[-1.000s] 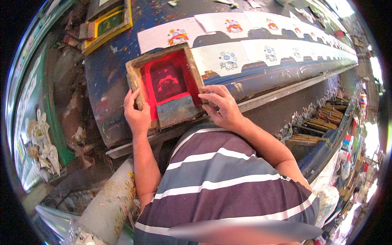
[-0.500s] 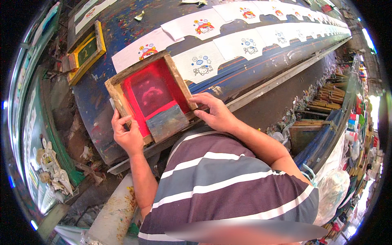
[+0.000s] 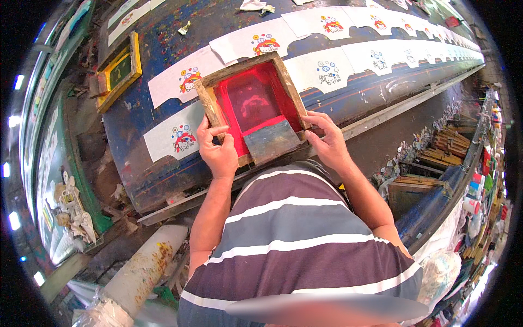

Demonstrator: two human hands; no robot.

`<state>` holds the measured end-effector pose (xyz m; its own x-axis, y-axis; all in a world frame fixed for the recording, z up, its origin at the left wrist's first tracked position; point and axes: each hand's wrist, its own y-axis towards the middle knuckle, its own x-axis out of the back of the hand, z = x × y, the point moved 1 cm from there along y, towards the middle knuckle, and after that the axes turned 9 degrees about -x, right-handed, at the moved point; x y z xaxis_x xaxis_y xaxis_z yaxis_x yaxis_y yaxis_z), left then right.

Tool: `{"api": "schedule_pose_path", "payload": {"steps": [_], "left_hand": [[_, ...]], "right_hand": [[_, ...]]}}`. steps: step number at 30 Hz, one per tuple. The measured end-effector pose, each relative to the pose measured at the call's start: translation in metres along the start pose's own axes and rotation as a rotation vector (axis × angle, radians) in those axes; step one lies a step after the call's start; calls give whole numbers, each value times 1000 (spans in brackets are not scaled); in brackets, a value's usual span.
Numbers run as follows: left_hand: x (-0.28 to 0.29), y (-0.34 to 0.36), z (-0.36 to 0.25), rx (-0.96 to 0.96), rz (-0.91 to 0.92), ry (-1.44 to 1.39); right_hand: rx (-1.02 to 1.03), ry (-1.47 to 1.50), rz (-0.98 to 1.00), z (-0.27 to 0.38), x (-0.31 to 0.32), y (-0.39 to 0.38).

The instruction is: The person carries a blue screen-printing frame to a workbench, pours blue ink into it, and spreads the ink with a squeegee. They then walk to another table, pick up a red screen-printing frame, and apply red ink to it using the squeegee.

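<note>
- The left hand (image 3: 219, 151) pinches the left bar of a wooden frame (image 3: 291, 90) between thumb and fingers.
- The right hand (image 3: 330, 143) grips the frame's near right corner the same way; the frame sits between both hands, tilted.
- Red mesh (image 3: 254, 103) fills it; a dark grey slab (image 3: 272, 143) lies at its near end, between the hands.
- Left of the left hand, a printed white piece (image 3: 163, 139) lies on the dark blue surface (image 3: 133, 171).
- Beyond the right hand, more white pieces (image 3: 318, 60) run in rows.

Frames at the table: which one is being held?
The red-screened frame, held by its sides in the left hand and right hand; neither touches the yellow frame at upper left.
</note>
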<state>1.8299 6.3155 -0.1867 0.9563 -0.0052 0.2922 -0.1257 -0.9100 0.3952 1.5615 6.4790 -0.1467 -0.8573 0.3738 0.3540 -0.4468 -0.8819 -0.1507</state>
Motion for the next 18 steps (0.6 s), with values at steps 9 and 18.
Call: {"api": "schedule_pose_path", "payload": {"steps": [9,18], "left_hand": [[-5,-5,14,96,-17,-115],[-4,-7,21,181,-30,-217]], "right_hand": [[31,10,86,-7,15,6],[54,72,145,-9,20,7]]}}
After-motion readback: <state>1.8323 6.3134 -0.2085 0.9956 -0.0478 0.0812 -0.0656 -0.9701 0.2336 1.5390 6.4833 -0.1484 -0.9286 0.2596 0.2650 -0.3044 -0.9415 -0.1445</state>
